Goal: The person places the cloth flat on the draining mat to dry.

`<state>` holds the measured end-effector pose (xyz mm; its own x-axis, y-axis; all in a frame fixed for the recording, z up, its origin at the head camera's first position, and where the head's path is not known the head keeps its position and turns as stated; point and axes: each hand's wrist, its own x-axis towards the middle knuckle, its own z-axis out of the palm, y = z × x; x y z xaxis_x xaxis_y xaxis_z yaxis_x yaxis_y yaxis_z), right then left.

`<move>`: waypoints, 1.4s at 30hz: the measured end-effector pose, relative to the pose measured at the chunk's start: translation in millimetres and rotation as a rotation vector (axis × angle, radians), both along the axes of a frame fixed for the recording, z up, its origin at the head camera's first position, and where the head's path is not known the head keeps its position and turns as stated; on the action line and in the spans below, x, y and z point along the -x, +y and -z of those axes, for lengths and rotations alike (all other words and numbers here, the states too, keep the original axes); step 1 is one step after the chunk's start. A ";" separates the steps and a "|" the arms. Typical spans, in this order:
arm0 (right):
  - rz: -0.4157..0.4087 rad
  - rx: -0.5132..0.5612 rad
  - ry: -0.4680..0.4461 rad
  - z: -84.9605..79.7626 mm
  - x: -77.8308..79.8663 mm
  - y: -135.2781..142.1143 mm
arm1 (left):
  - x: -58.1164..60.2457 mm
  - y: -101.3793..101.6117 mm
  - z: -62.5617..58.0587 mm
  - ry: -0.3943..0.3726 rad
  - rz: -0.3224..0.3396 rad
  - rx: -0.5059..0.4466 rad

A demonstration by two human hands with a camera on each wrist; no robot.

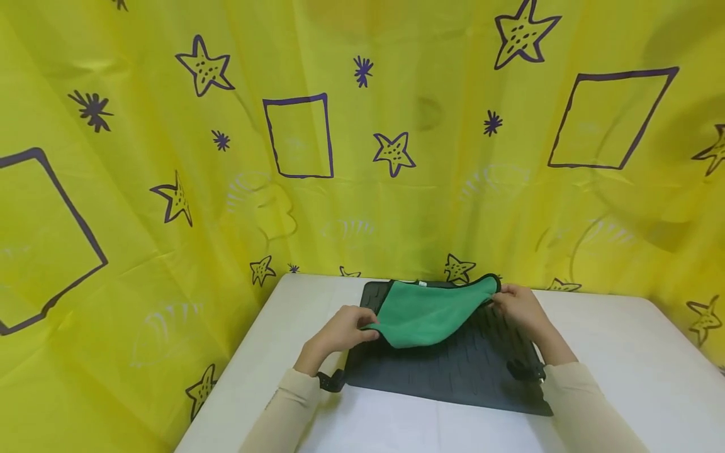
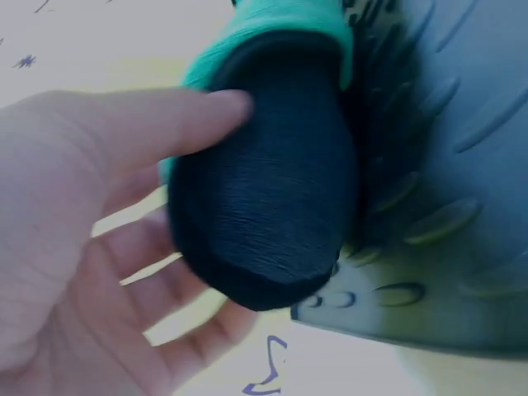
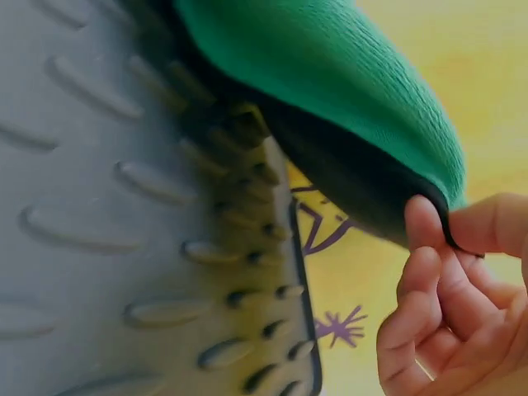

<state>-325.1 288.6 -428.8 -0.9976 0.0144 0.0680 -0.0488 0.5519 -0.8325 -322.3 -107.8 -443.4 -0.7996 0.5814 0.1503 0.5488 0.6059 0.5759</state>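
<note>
A green cloth with black edging, probably a microfiber cloth, is stretched between my two hands and sags in the middle over a dark grey ridged mat. My left hand pinches its near left corner; in the left wrist view the thumb presses on a folded black part of the cloth, the other fingers behind it. At the far right corner, my right hand holds the black-trimmed edge between thumb and fingertips. A small white tag shows on the far edge. The cloth hides the mat's upper middle.
The mat lies on a white table with rounded far corners. Behind and to the left hangs a yellow curtain with stars and squares drawn on it. Black straps sit at both wrists.
</note>
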 end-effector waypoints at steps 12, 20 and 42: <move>0.158 0.140 0.003 -4.0 18.3 -6.1 | 4.7 -3.7 3.7 0.008 -0.124 -0.092; 0.172 0.116 -0.063 25.2 7.8 -5.7 | 1.8 -2.6 7.2 -0.104 -0.028 0.022; -0.184 -0.661 0.122 40.4 -26.4 -82.4 | -2.5 8.4 20.7 0.001 -0.167 0.202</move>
